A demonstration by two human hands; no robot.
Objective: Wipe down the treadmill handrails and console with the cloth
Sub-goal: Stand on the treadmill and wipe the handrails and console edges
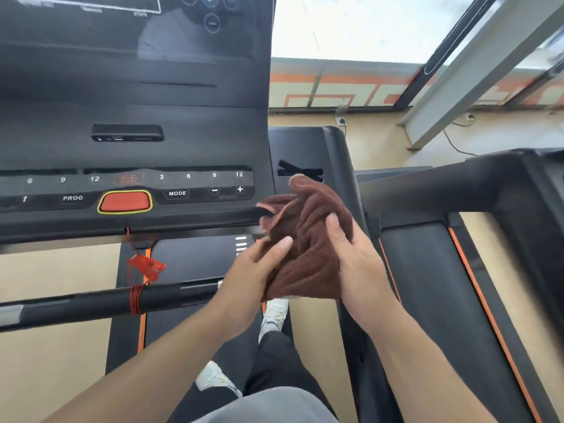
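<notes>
A bunched brown cloth (305, 239) is held between both hands just below the console's right corner. My left hand (250, 270) holds its left side, thumb on top and fingers hidden under the fabric. My right hand (357, 257) grips the right side, thumb pressed on the front. The black treadmill console (131, 117) fills the upper left, with a button strip and a red stop button (125, 201). A black crossbar handrail (91, 303) runs across the lower left. The right handrail (345, 166) rises behind the cloth.
A red safety cord and clip (143, 270) hang from the console and wrap the crossbar. A second treadmill (488, 239) with orange trim stands close on the right. The belt, my legs and white shoes (274, 312) are below. A window lies ahead.
</notes>
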